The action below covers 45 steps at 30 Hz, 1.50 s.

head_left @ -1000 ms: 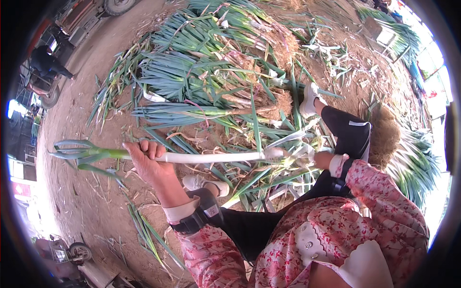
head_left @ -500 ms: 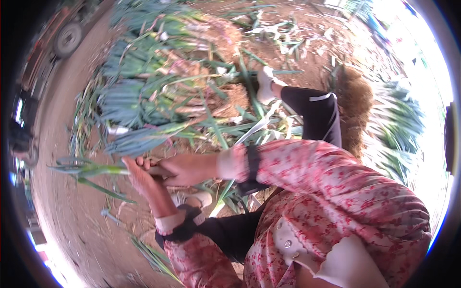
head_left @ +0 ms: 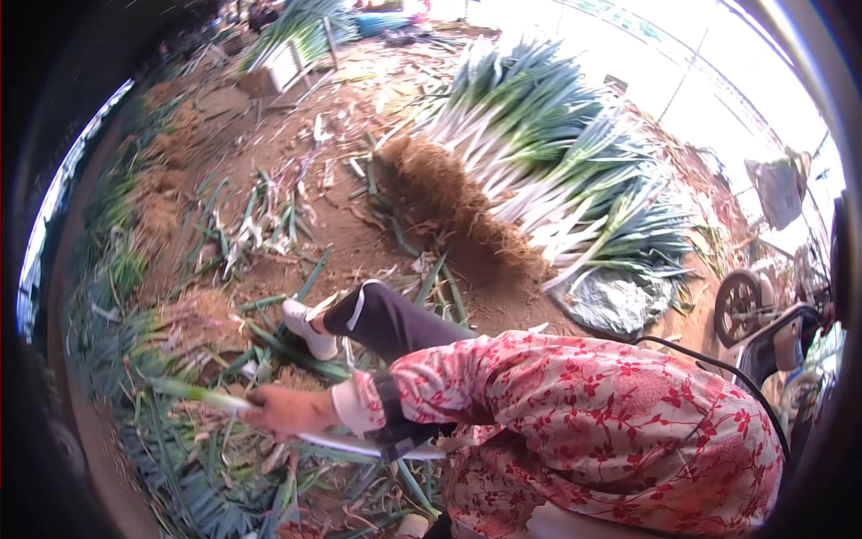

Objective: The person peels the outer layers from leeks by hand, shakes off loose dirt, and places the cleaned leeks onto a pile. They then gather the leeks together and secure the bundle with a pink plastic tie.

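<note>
Right hand (head_left: 285,411) grips a slender white, green-topped stalk (head_left: 336,441) near the shoe (head_left: 308,331). Left hand's hold can't be told.

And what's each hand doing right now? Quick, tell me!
Left hand: not in view, so I can't tell.
Right hand: closed, holding a long green-and-white stalk.

A dark wheel (head_left: 739,308) stands right of crumpled grey plastic sheeting (head_left: 618,302).
</note>
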Motion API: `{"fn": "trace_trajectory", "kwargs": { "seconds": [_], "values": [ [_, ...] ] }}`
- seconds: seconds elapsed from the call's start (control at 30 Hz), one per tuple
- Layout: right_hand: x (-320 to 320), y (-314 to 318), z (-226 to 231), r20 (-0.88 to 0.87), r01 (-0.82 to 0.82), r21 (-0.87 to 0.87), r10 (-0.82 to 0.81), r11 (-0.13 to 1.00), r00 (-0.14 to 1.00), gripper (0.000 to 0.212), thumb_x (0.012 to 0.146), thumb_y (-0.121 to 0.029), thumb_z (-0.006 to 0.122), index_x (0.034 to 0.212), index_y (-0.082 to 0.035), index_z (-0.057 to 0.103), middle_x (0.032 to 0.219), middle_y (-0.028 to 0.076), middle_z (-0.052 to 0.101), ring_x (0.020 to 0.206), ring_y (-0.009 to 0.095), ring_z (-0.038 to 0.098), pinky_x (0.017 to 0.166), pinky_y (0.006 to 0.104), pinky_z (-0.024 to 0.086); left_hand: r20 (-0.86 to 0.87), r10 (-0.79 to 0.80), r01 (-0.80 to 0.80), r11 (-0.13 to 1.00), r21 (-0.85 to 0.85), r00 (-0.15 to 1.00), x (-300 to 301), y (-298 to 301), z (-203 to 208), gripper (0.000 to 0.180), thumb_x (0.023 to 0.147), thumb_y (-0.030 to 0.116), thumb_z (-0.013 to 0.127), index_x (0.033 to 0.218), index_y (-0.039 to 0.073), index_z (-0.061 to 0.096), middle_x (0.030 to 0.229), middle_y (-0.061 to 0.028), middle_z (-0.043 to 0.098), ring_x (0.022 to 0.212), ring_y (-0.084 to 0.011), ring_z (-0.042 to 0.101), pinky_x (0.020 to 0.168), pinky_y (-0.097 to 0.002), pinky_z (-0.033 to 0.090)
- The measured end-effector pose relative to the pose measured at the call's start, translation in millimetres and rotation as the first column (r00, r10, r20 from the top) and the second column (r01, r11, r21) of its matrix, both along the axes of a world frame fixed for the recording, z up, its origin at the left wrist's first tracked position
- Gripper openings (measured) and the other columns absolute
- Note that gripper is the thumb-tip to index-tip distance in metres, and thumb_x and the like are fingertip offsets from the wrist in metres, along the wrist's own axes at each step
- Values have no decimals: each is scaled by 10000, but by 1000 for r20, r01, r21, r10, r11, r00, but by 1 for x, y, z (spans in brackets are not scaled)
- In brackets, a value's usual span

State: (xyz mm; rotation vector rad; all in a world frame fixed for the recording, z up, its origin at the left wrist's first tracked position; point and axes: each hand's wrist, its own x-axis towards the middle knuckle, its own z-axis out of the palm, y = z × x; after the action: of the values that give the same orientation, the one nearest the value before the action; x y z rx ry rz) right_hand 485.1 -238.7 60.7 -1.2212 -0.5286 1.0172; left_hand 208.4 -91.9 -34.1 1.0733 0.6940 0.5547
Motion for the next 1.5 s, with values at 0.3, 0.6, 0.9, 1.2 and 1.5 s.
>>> {"fn": "trace_trajectory", "kwargs": {
  "seconds": [0.3,0.6,0.9,1.2,1.5],
  "values": [
    [173,-263,12,159,875,204,-897,438,412,134,903,-218,393,882,-93,438,591,-47,391,426,69,364,335,209,325,87,-192,210,927,-312,978,-51,31,-93,301,878,242,422,1031,-14,467,893,-125,553,796,-243,529,716,-335,418],
    [290,-499,-65,922,862,-241,-383,-446,60,488,829,-389,405,1001,58,500,1030,254,530,973,357,525,841,390,412,-53,79,-95,856,-509,995,-84,4,-111,323,850,272,477,997,-16,493,876,-152,592,806,-294,554,752,-349,432],
    [265,-275,-99,482,712,-360,-534,602,695,179,827,-179,504,925,-33,537,734,0,522,551,95,501,472,212,411,-485,155,-288,934,-213,861,-16,-44,-107,287,830,371,477,874,91,524,766,-20,517,667,-142,488,577,-279,399],
    [94,44,-120,833,-7,-450,422,893,356,168,752,-222,516,794,-70,573,664,123,584,635,293,589,593,402,463,-469,27,-163,954,-253,883,-15,-67,-86,298,871,313,461,1002,46,483,824,-69,562,660,-170,576,569,-269,466],
    [-19,174,-301,803,-1,-495,457,869,-383,234,701,-142,497,888,-12,549,881,118,550,888,274,528,816,420,380,-588,191,-162,981,103,786,-71,12,-8,239,886,249,455,961,28,503,811,-57,556,659,-126,557,597,-232,447]
  ]
}}
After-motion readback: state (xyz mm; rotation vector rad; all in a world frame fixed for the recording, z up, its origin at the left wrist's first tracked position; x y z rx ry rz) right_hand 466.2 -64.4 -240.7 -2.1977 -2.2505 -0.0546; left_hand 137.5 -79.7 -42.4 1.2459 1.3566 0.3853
